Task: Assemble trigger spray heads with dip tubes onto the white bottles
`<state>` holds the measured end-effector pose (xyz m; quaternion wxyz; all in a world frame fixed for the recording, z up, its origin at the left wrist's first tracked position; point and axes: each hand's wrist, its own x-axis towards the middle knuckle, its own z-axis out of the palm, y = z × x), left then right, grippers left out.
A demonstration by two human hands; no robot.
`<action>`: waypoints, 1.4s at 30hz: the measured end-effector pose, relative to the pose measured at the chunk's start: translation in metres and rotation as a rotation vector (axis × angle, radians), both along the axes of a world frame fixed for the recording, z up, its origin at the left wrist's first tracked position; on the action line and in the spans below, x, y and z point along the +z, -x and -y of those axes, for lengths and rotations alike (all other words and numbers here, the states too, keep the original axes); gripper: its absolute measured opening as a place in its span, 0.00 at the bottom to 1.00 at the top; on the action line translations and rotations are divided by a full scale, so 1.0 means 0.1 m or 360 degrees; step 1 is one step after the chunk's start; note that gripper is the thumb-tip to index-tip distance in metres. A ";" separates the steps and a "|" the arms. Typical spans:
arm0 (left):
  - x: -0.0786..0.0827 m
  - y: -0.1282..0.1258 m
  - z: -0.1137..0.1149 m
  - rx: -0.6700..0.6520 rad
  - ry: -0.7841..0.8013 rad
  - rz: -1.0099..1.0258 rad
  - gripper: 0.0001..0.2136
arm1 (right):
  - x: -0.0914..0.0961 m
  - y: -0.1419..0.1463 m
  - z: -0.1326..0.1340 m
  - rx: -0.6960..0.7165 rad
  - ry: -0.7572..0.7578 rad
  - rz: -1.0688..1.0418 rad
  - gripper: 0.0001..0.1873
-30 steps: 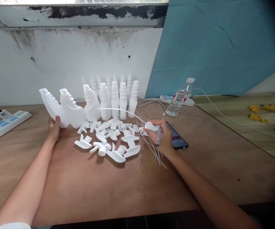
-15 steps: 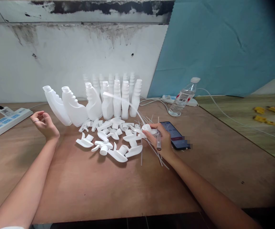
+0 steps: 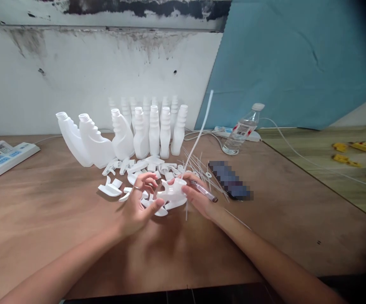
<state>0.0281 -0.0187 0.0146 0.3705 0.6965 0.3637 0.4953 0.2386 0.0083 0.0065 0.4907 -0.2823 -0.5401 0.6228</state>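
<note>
My right hand (image 3: 198,196) is closed on a white trigger spray head (image 3: 175,192), whose thin white dip tube (image 3: 203,122) points up and curves. A clear pen-like stick (image 3: 205,192) with a dark end is tucked in the same hand. Close to the left end of that spray head, my left hand (image 3: 143,200) has its thumb and fingers apart; whether it touches the spray head I cannot tell. Behind and left of my hands lies a pile of loose white spray heads (image 3: 110,186). Several thin tubes (image 3: 198,160) are scattered to the right of the pile.
White bottles (image 3: 141,135) without caps stand in rows by the wall. A phone (image 3: 229,179) lies to the right, with a water bottle (image 3: 243,131) behind it. Power strips (image 3: 10,158) and cables are at the left and back of the brown table (image 3: 107,261).
My left hand has moved right and inward from beside the bottles to the spray head. My right hand has drawn the spray head slightly nearer, and its tube has swung upright.
</note>
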 end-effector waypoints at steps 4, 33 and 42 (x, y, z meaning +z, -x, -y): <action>-0.02 -0.07 0.11 -0.0013 0.0203 -0.0118 0.22 | -0.04 0.11 0.11 0.0089 -0.0115 0.0131 0.16; -0.20 -0.20 0.23 -0.0686 0.1309 0.0086 0.25 | 0.15 0.11 0.29 0.0036 0.0012 0.0119 0.20; -0.16 -0.18 0.32 -0.0774 0.1298 0.0041 0.23 | 0.30 -0.23 -0.01 -0.0688 -0.0229 -0.0050 0.14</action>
